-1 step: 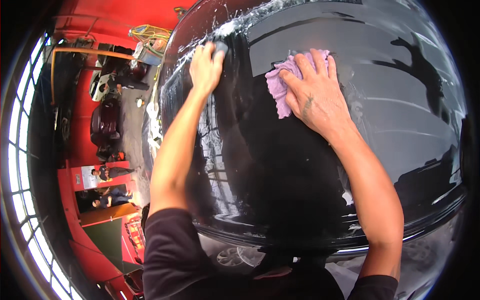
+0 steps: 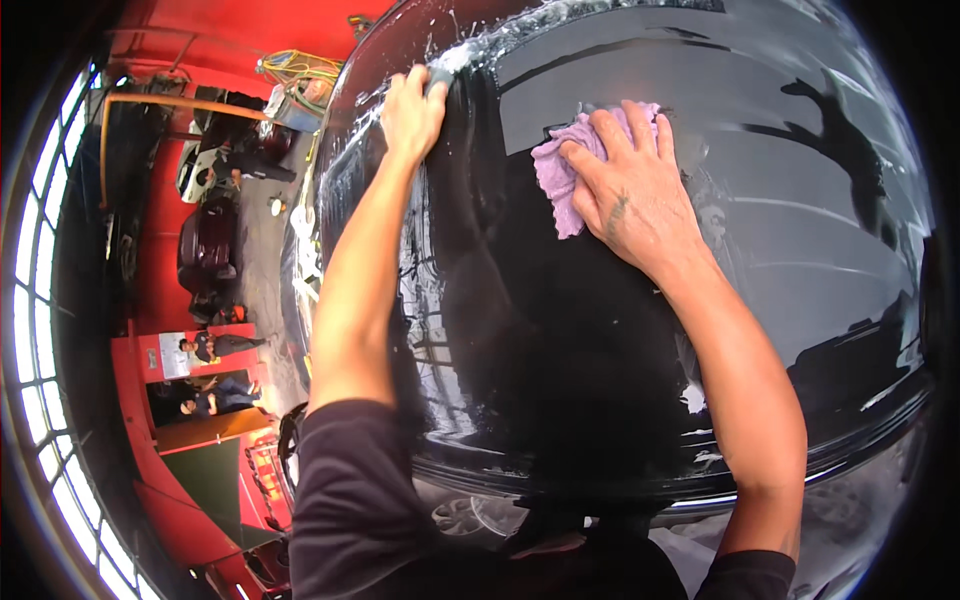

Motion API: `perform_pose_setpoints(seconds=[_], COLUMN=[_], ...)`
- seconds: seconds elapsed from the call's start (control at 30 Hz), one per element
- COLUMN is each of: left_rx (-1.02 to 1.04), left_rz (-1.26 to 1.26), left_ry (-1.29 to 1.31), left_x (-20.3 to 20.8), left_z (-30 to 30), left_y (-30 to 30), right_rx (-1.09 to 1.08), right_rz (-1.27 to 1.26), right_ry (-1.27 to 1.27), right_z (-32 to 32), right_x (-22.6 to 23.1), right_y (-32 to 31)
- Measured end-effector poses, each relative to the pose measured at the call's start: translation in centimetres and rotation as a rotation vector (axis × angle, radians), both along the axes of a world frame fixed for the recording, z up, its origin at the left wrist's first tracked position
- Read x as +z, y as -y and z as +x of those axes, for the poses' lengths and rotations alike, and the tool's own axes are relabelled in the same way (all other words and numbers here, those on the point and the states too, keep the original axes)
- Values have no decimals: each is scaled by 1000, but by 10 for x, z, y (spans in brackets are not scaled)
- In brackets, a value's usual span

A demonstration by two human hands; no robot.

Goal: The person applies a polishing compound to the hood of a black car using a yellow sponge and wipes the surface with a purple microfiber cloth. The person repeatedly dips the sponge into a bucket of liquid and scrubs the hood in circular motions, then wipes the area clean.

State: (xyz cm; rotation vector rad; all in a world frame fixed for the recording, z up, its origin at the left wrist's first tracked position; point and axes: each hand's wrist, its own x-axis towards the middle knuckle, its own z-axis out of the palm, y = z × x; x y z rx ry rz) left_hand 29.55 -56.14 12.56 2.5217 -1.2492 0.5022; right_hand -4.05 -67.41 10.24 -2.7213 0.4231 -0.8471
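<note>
A glossy black car panel (image 2: 580, 330), broad and curved, lies under both my hands. My left hand (image 2: 411, 112) reaches far forward with its fingers closed on a small grey block (image 2: 439, 78), pressed to the wet surface. Whitish suds (image 2: 460, 55) streak the panel just beyond that hand. On the middle of the panel my right hand (image 2: 640, 195) presses down on a crumpled purple cloth (image 2: 570, 165), its fingers bent over it. Part of the cloth is hidden under the palm.
Along the near side runs the panel's lower edge (image 2: 600, 497). To the left, the workshop floor (image 2: 262, 250) holds a dark red car part (image 2: 208, 240), a coiled yellow hose (image 2: 297, 68) and an orange frame (image 2: 150, 100). A person (image 2: 225, 347) stands near a doorway, with others about.
My left hand has slid slightly farther forward along the panel with the grey block. The right hand and the purple cloth stay nearly where they were.
</note>
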Motion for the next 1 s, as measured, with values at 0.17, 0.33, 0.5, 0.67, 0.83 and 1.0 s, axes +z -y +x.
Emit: perform_pose_setpoints(seconds=[0.17, 0.33, 0.5, 0.67, 0.83, 1.0], left_rx=[-151, -342, -101, -204, -414, -213], left_rz=[-35, -1, -46, -81, -46, -16], left_ry=[-66, -98, 27, -12, -62, -1], left_x=[-17, -12, -5, -19, -10, -2], left_z=[-66, -146, -28, -72, -156, -63], left_y=[3, -81, 65, 55, -44, 64], right_rx=[-49, -52, -5, -40, -49, -13], right_rz=[-3, 1, 10, 13, -6, -25], right_ry=[-60, -69, -49, -54, 5, 21], right_z=[-7, -7, 0, -4, -4, -1], right_x=[-2, -2, 1, -4, -13, -3], right_y=[16, 14, 3, 18, 17, 7])
